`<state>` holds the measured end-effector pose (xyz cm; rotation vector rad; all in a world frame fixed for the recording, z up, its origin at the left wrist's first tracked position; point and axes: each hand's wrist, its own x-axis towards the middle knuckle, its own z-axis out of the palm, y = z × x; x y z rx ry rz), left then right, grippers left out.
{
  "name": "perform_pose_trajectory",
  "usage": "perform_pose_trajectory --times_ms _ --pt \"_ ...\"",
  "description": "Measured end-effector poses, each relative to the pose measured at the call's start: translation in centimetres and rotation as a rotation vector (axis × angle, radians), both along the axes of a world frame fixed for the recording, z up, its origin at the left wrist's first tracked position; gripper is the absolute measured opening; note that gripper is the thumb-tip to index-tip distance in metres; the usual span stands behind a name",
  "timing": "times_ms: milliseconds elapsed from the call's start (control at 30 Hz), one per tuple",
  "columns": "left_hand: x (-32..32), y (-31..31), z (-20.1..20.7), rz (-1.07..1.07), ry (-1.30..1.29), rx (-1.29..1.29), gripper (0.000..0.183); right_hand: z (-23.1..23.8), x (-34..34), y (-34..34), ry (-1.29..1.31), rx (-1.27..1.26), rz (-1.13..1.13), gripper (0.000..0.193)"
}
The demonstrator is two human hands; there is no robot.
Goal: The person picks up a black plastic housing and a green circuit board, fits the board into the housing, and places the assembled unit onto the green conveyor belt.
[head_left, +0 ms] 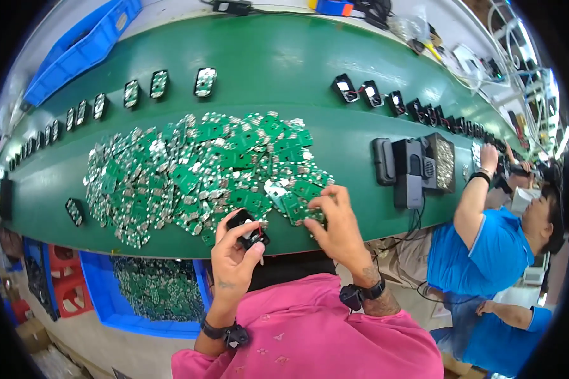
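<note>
My left hand [234, 258] is closed around a small black plastic housing [256, 239] with a red wire in it, at the table's near edge. Just in front lies a wide heap of green circuit boards [193, 180], loosely piled on the green table [278, 57]. At the heap's right edge is my right hand [340, 232], its curved thumb and forefinger apart beside a few boards [292, 205]. No board shows clearly gripped between those fingers. Part of the housing is hidden behind my left fingers.
Housings with boards [205, 82] line the far left; open black housings [346, 88] with wires line the far right. A grey-black device [408, 170] stands right. A blue bin [133, 325] of boards sits below. A co-worker in blue [480, 252] works at right.
</note>
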<state>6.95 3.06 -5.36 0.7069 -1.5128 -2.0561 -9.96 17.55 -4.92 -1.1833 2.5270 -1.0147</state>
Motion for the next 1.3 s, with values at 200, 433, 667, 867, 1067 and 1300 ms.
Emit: perform_pose_trajectory --times_ms 200,433,667,867,1067,1300 --pt "0.6 0.3 -0.7 -0.020 0.089 0.232 0.032 0.0 -0.2 0.8 0.012 0.032 -0.034 0.036" --pt "0.9 0.7 -1.1 0.003 0.196 0.531 0.023 0.6 -1.2 2.7 -0.124 0.097 -0.078 0.027" --pt "-0.1 0.8 -0.6 0.032 0.015 -0.128 0.009 2.1 -0.1 2.8 -1.175 -0.472 -0.107 0.012" --pt "-0.1 1.0 0.4 0.028 -0.113 -0.569 0.012 2.5 2.4 -2.0 -1.372 -0.562 -0.090 0.015" --pt "-0.2 0.9 0.4 0.052 -0.128 -0.529 0.017 2.1 3.5 -2.2 -1.261 -0.361 -0.032 0.015" --pt "-0.4 1.1 1.1 -0.060 0.021 -0.052 0.079 1.6 3.7 -2.2 -1.023 -0.356 -0.030 0.016"
